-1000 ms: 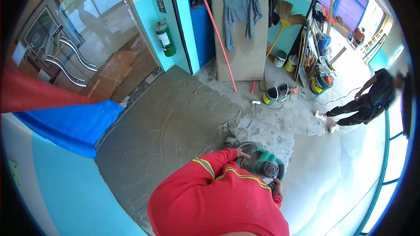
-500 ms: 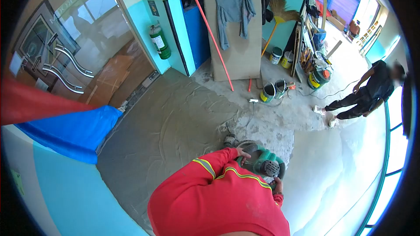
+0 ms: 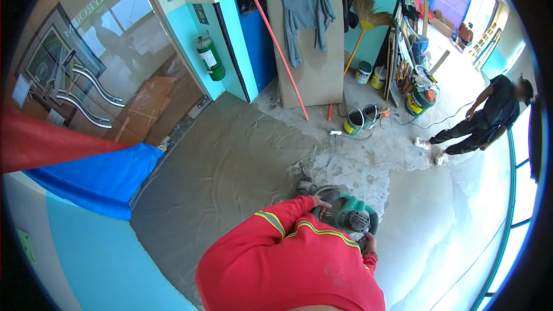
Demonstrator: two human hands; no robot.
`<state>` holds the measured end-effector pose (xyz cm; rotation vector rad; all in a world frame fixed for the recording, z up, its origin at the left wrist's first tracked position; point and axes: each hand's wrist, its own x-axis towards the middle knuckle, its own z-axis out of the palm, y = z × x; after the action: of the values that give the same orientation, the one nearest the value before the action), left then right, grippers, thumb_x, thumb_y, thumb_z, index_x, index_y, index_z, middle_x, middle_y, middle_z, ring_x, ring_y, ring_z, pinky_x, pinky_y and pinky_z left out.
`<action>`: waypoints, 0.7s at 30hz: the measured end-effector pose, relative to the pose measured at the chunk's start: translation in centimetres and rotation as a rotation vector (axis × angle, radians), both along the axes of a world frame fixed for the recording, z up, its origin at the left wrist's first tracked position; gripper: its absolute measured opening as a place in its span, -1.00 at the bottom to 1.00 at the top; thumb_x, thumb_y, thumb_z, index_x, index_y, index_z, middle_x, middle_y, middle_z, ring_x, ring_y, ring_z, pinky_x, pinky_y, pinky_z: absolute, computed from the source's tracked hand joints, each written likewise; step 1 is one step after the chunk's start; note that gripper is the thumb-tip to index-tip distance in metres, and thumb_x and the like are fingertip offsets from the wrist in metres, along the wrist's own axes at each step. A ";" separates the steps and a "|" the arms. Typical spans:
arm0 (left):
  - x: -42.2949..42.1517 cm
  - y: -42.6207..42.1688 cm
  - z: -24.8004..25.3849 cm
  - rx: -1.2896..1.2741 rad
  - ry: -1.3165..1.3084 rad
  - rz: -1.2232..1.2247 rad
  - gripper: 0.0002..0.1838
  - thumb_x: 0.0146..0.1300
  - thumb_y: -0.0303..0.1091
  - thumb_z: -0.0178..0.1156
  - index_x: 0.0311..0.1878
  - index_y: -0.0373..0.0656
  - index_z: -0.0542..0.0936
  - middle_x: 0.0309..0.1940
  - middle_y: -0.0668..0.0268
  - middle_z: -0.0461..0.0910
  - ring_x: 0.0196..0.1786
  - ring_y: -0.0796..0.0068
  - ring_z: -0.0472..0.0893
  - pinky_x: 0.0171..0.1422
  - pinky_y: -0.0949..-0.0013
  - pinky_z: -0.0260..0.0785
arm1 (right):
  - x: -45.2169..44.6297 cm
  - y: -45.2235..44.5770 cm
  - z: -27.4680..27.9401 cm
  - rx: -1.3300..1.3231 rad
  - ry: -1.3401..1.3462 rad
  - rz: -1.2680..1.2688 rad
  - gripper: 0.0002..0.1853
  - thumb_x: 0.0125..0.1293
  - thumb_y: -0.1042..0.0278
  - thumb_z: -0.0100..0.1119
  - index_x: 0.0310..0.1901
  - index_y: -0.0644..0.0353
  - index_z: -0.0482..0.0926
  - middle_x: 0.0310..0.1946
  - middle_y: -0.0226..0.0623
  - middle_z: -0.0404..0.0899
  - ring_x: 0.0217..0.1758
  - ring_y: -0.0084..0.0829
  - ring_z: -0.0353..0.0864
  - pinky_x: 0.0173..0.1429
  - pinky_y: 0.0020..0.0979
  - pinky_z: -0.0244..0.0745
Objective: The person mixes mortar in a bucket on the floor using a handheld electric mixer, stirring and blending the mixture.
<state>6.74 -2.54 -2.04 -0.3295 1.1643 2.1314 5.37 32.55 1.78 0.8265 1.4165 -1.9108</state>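
A green power tool [image 3: 347,210] with a round, vented grey motor cap sits low against the floor in front of me. My left hand [image 3: 322,203] is closed at the tool's far left side, its fingers partly visible. On the right, my right hand [image 3: 369,244] wraps around the tool's near right part. Its underside is hidden from above. Beside its left edge is a dark rounded thing [image 3: 305,185] I cannot make out. A thin cord [image 3: 330,158] runs across the floor to a white connector [image 3: 335,133].
Wet-looking grey cement [image 3: 224,167] covers the floor at left; a smoother pale strip [image 3: 415,219] lies at right. Two buckets [image 3: 353,121] stand ahead. A person in dark clothes [image 3: 487,115] stands at right. A red pole [image 3: 276,52] leans by a board. Blue sheeting [image 3: 109,175] hangs left.
The whole view has shifted very slightly. Both hands stay on the green power tool, which keeps about the same place. The person at right has barely moved.
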 end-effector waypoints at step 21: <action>0.8 -0.4 1.3 -0.097 -0.026 -0.005 -0.65 0.03 -0.14 0.35 -0.52 -0.24 0.51 -0.67 0.23 0.51 -0.64 0.25 0.57 -0.49 0.19 0.50 | 0.0 -0.5 0.5 0.005 -0.019 0.054 -0.82 0.09 0.32 0.14 -0.53 0.08 0.35 -0.72 -0.40 0.29 -0.70 -0.40 0.35 -0.49 -0.24 0.45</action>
<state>7.56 -2.92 -0.76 -0.3968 1.2546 2.0648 5.41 32.07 2.23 0.7988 1.4190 -1.8550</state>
